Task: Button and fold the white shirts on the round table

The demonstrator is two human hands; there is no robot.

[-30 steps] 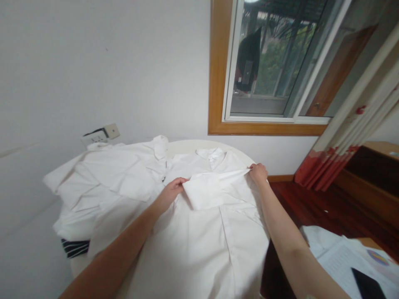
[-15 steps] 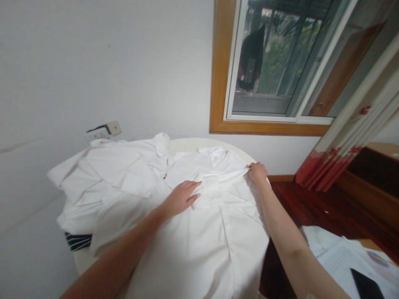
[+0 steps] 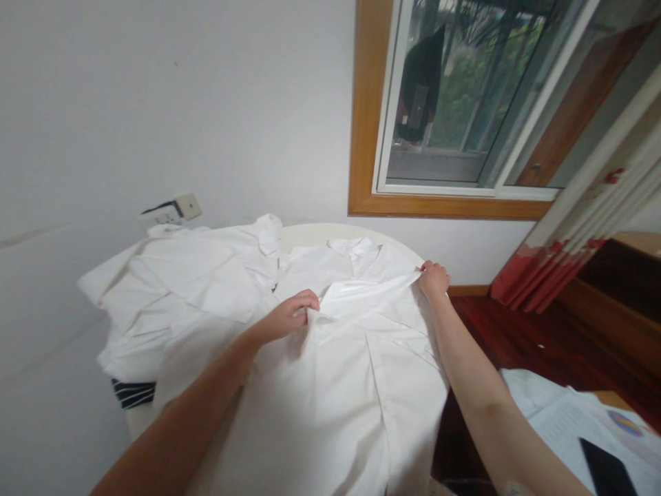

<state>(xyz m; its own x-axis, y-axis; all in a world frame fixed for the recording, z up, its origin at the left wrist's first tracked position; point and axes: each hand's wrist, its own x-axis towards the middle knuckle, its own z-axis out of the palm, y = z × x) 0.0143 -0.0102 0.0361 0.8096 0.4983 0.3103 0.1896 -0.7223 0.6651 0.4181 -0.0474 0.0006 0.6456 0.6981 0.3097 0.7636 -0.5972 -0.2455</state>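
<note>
A white collared shirt (image 3: 356, 372) lies spread on a round white table (image 3: 315, 234), its collar at the far side. A short sleeve (image 3: 361, 297) is folded across the chest. My left hand (image 3: 292, 313) is closed on the sleeve's cuff end at the left. My right hand (image 3: 434, 279) pinches the shirt's shoulder edge at the table's right rim. The fabric between both hands is pulled taut.
A pile of other white garments (image 3: 186, 289) covers the table's left half, with a striped cloth (image 3: 133, 393) under it. A wall socket (image 3: 173, 210) sits behind. Papers and a dark phone (image 3: 604, 468) lie at lower right. A window and a curtain (image 3: 593, 207) stand to the right.
My left hand, which lay flat on the folded sleeve half a second ago, has closed on the cuff end and lifted it slightly. My right hand has kept its pinch.
</note>
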